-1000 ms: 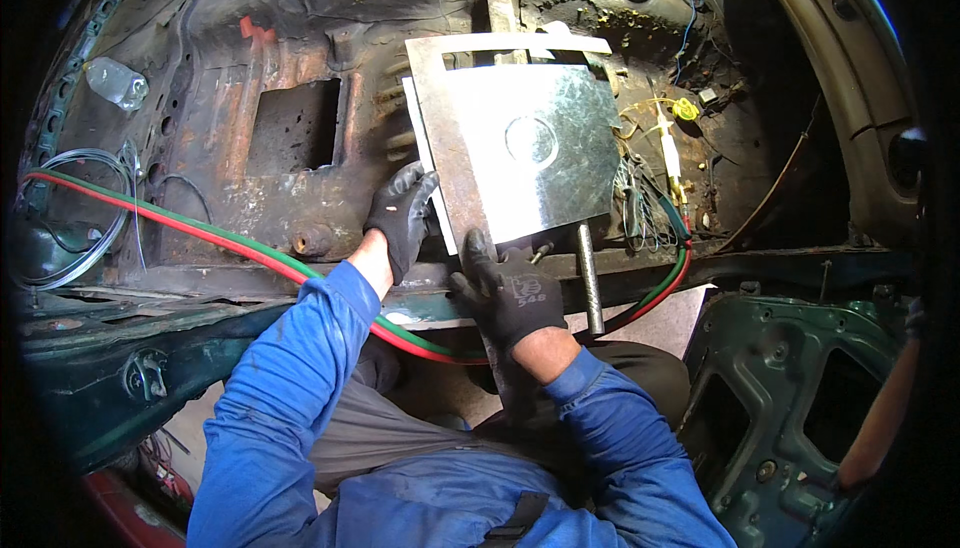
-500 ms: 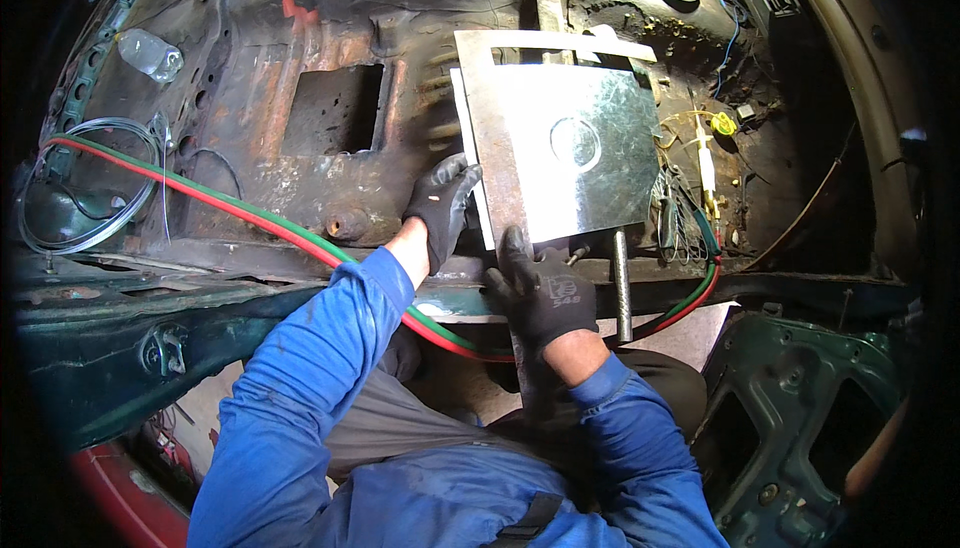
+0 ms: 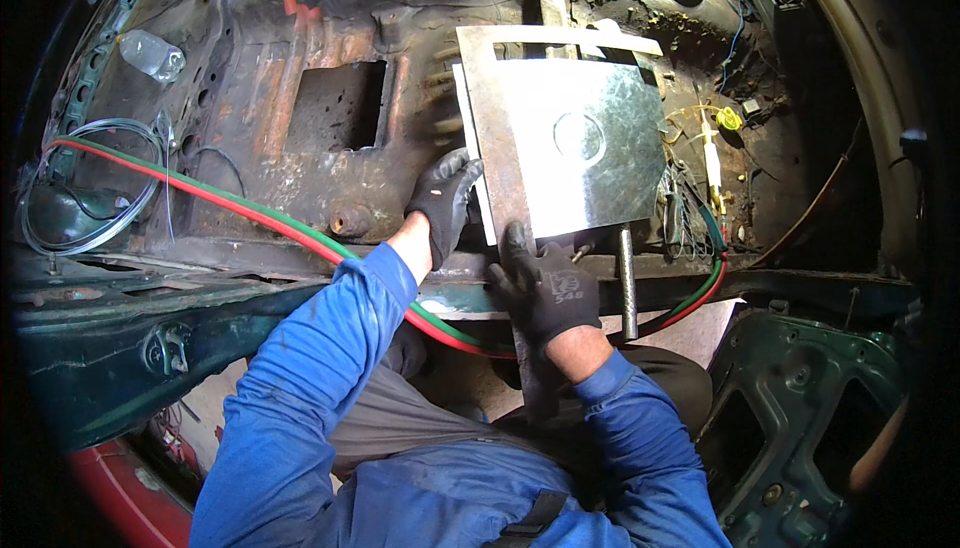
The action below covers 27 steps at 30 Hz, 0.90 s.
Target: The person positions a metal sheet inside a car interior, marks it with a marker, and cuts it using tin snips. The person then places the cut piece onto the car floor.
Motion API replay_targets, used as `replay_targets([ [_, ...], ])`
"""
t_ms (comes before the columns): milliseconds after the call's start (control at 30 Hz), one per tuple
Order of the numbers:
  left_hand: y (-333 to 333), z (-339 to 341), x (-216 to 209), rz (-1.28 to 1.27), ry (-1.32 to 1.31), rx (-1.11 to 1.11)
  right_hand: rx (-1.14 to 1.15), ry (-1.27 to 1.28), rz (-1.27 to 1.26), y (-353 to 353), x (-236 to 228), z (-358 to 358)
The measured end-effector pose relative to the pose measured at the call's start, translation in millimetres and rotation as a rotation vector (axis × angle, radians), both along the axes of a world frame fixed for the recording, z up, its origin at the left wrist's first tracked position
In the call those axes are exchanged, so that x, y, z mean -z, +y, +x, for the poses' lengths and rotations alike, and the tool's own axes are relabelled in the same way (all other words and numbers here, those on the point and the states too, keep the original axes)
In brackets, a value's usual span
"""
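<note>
A shiny metal sheet with a circle marked on it lies before me. Across its left side runs a rusty L-shaped steel square, whose short leg passes along the sheet's far edge. My left hand, in a dark glove, is closed at the sheet's left edge with bent fingers. My right hand, also gloved, is closed around the long leg of the square near the sheet's front edge; that leg continues down under the palm toward my lap. The right fingers' undersides are hidden.
Red and green twin hoses cross in front of me toward a torch on the right. A wire coil and plastic bottle lie left. The rusty car floor has a rectangular opening. A metal rod juts toward me.
</note>
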<state>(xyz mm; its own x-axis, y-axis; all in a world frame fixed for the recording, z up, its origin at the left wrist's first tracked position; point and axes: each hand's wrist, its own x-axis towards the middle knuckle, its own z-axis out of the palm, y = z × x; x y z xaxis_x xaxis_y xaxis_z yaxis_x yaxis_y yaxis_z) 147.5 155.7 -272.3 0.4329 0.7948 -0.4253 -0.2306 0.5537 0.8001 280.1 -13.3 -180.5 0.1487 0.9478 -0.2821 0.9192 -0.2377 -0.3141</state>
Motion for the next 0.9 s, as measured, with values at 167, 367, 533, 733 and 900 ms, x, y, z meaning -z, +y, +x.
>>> replay_targets([
  [167,2.4,-2.1,15.4,0.017,-0.053,-0.029,-0.025,-0.062,0.056,-1.7,5.4,-1.4],
  [367,3.7,-4.5,20.0,0.017,-0.052,-0.032,0.001,-0.018,0.021,-2.3,-4.3,-2.9],
  [533,3.0,-5.0,9.0,-0.018,-0.091,-0.025,0.01,0.019,0.029,-0.4,-9.6,-1.7],
  [733,0.4,-3.6,1.7,-0.047,-0.057,-0.042,-0.001,0.001,0.037,-1.8,-6.5,-0.7],
  [900,2.0,-5.7,3.2,0.02,-0.057,-0.03,0.0,-0.008,0.044,-1.5,-5.1,-2.8],
])
